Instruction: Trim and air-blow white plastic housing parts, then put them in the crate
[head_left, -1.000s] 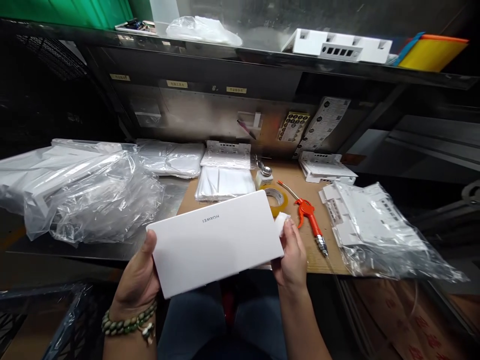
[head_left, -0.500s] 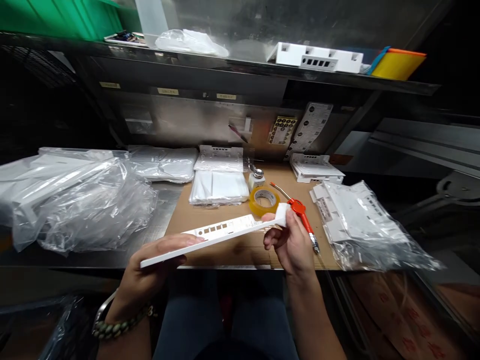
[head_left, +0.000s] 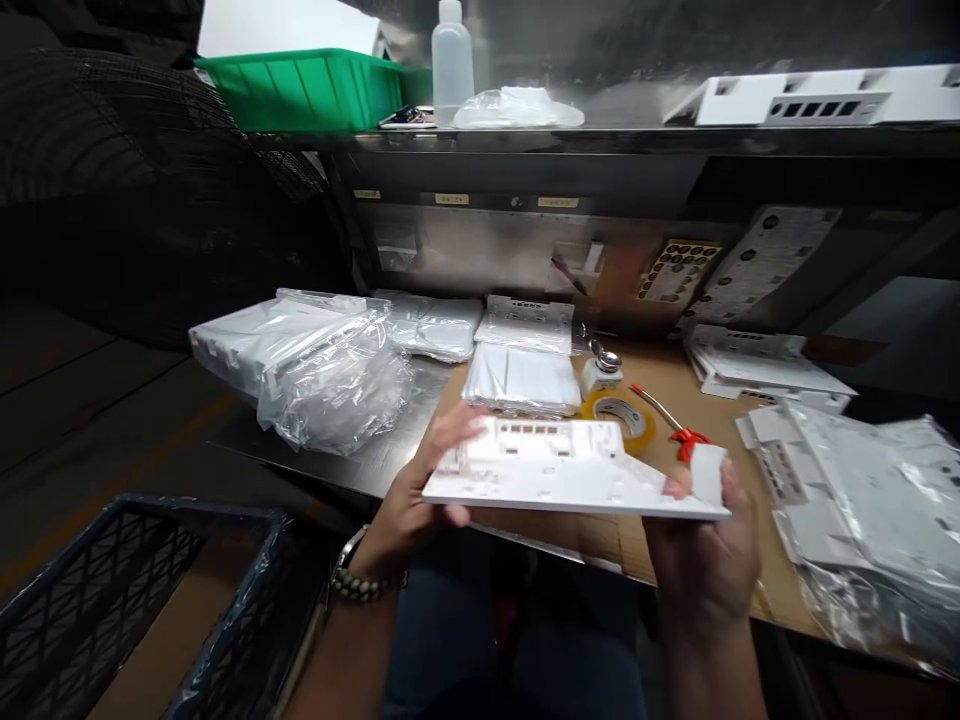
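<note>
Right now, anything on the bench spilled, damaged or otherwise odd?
No spill or damage visible; the held white panel looks intact. Only oddity: the metal lid on the small white bottle behind the tape roll appears flipped open, so contents might escape if knocked.

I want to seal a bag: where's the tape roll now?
In the head view, right of centre, the tape roll lies in front of the small white bottle, left of the red air gun.

No text is legible. The yellow labels (head_left: 451, 199) near 12 o'clock and sticker sheet (head_left: 679, 271) at 2 o'clock are too blurred.
</note>
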